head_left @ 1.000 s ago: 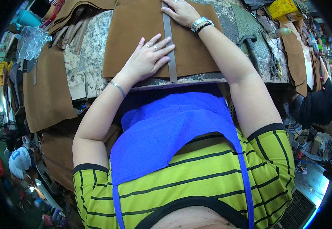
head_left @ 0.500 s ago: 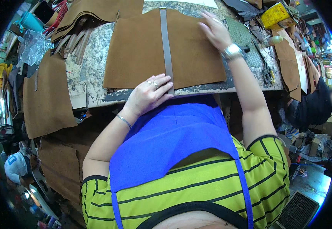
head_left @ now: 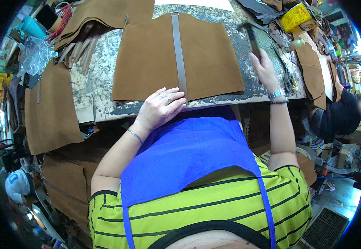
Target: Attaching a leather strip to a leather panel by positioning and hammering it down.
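Observation:
A broad brown leather panel (head_left: 147, 62) lies flat on the worktable. Down its middle runs a narrow grey strap (head_left: 178, 50), with a small metal fitting (head_left: 174, 13) at the far end. My left hand (head_left: 163, 104) rests flat with fingers outstretched on the strap's near end, at the table's front edge. To the right of the panel, my right hand (head_left: 266, 71) is closed round the handle of a hammer (head_left: 252, 36), lifted over the table with its dark head pointing away from me.
More brown leather (head_left: 101, 16) is stacked at the far left, beside several cut strips (head_left: 80, 50). A green mat (head_left: 270, 47), a yellow can (head_left: 299, 18) and a small bottle (head_left: 296, 45) sit at the right. Another person's dark sleeve (head_left: 342, 114) shows at the far right.
My right hand has left the panel's far right part, moved right and nearer, and picked up the hammer. My left hand stays on the strap's near end.

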Motion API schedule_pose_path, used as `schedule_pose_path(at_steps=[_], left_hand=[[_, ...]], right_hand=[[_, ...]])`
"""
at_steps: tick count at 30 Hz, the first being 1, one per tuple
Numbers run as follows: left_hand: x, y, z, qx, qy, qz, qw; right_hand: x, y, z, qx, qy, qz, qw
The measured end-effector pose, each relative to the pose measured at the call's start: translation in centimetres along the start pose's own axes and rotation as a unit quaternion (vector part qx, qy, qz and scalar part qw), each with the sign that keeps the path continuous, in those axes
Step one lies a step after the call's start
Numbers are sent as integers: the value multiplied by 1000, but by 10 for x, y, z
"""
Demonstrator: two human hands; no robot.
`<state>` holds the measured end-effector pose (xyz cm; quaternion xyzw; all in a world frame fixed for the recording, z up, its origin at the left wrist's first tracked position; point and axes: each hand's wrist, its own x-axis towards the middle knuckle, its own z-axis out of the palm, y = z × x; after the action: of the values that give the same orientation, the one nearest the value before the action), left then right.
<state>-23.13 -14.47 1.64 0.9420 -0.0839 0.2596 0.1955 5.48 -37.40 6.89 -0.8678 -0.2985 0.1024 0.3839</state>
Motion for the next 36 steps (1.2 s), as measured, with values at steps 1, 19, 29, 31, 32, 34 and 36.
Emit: schedule_pose_path(at_steps=[1, 19, 29, 31, 32, 34, 36], left_hand=[[2, -1, 6, -4, -3, 6, 1000], [1, 1, 3, 25, 3, 17, 1000], [-1, 0, 5, 48, 16, 44, 998], [-2, 0, 5, 84, 18, 52, 995], [-3, 2, 4, 85, 19, 52, 995], [-5, 5, 6, 51, 23, 29, 998], [-9, 11, 6, -1, 44, -6, 999]], right_hand=[[6, -18, 11, 94, -60, 54, 992], [17, -67, 76, -99, -177, -157, 966], [-61, -57, 65, -111, -245, -111, 957], [-67, -63, 58, -68, -235, -111, 963], [-74, -60, 58, -53, -210, -131, 967], [-91, -47, 61, -40, -192, -152, 969], [-98, -56, 55, -92, -258, -101, 956]])
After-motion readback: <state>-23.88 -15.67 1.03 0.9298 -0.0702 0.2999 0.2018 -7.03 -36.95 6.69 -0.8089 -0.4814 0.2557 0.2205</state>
